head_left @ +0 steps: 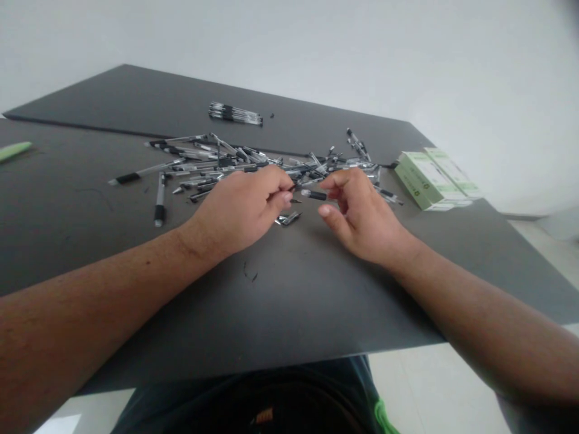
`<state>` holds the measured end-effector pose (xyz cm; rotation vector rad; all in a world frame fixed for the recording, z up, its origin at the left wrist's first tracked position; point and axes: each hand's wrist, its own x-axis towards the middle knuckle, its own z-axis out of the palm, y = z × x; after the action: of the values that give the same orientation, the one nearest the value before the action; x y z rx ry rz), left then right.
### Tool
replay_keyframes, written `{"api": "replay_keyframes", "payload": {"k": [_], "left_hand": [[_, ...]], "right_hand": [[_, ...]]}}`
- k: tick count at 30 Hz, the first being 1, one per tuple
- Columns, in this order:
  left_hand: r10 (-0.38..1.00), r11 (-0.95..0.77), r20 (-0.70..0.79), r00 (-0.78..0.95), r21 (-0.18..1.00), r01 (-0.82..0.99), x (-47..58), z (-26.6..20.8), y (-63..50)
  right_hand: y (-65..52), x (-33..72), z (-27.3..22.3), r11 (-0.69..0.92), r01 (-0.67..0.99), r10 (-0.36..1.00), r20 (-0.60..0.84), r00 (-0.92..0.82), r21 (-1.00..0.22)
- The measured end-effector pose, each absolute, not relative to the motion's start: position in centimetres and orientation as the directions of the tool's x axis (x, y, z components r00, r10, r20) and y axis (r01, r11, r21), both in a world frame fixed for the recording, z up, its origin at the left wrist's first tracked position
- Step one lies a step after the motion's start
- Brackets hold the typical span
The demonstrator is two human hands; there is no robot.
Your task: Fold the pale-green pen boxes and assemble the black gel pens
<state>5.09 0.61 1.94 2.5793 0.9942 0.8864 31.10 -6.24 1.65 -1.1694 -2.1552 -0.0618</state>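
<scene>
My left hand (246,202) is closed in a pinch at the front of the pen pile, with a small dark piece just showing at its fingertips; its kind is too small to make out. Facing it, my right hand (362,214) has curled fingers around the rear of a pen with a black grip (315,194). The pen's clear end points left at my left hand, and my right thumb stands apart from the index finger. Loose clear pens (199,169) with black grips lie heaped behind both hands. Below my left fingertips are a few short pen parts (289,218).
A neat bundle of pens (235,113) lies on the raised dark board (149,96) at the back. Green-and-white boxes (429,181) stand at the right. One pen (160,199) lies apart at the left, and a light green object (14,150) sits at the far left edge.
</scene>
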Motion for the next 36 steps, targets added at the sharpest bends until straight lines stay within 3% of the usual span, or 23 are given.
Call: {"api": "replay_keyframes", "payload": {"k": [3,5,12,18,21,25,36], "left_hand": [[0.753,-0.652,0.504,0.422,0.655,0.382,5.0,1.8,0.6],[0.766,-0.628,0.526,0.368,0.734,0.258,5.1,1.7,0.8],[0.791,-0.602,0.561,0.245,0.786,0.143,5.3,0.9,2.1],[0.882,-0.443,0.453,0.128,0.891,-0.097,6.1,0.7,2.3],[0.940,-0.307,0.331,0.085,0.927,-0.217,6.4,1.0,2.2],[0.974,-0.199,0.219,0.063,0.950,-0.241,6.5,1.8,1.9],[0.969,-0.212,0.222,0.109,0.973,-0.091,6.1,1.7,2.1]], "right_hand": [[-5.9,32.0,1.9,0.570,0.770,0.756,0.550,-0.356,-0.286],[-5.6,32.4,1.9,0.534,0.792,0.786,0.519,-0.336,-0.295],[-5.0,32.8,1.5,0.405,0.854,0.872,0.417,-0.254,-0.327],[-4.9,32.9,1.5,0.375,0.866,0.893,0.381,-0.240,-0.331],[-4.9,32.9,1.6,0.359,0.873,0.900,0.369,-0.231,-0.331],[-4.9,33.0,1.6,0.359,0.875,0.897,0.378,-0.228,-0.325],[-4.8,33.2,1.3,0.414,0.846,0.872,0.411,-0.264,-0.335]]}}
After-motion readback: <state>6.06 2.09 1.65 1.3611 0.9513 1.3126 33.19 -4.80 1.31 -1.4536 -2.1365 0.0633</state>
